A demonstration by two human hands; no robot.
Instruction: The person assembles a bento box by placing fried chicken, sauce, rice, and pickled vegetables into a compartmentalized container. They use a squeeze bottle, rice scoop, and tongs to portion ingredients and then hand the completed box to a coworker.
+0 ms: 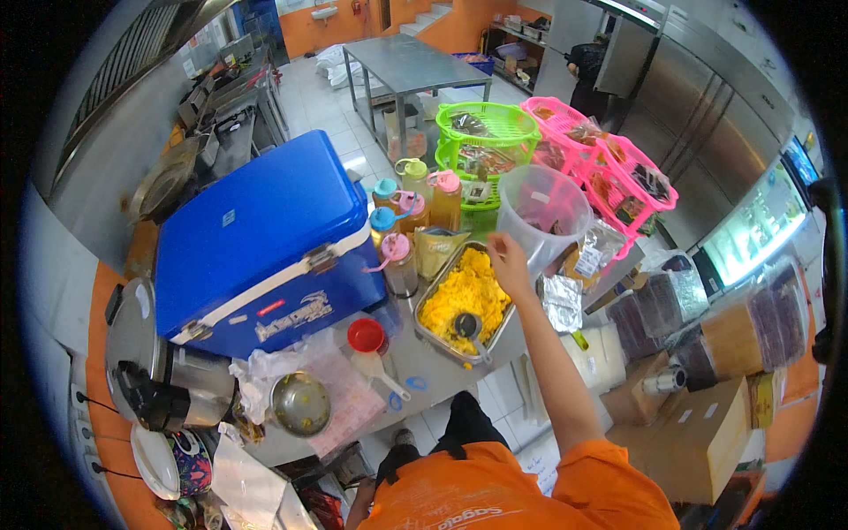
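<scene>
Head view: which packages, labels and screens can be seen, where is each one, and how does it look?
Yellow pouch: upright between the bottles and the tray of yellow food.
Cooler sticker: pale strip on the blue cooler's front.
Cardboard boxes: brown, lower right.
Foil packet: silver, right of the tray.
Lit display case: far right.

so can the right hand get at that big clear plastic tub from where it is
Probably yes. The right hand is stretched out over the far end of the tray of yellow food, right at the clear tub's lower wall, and nothing stands between them. Whether the fingers already touch it is unclear.
</scene>
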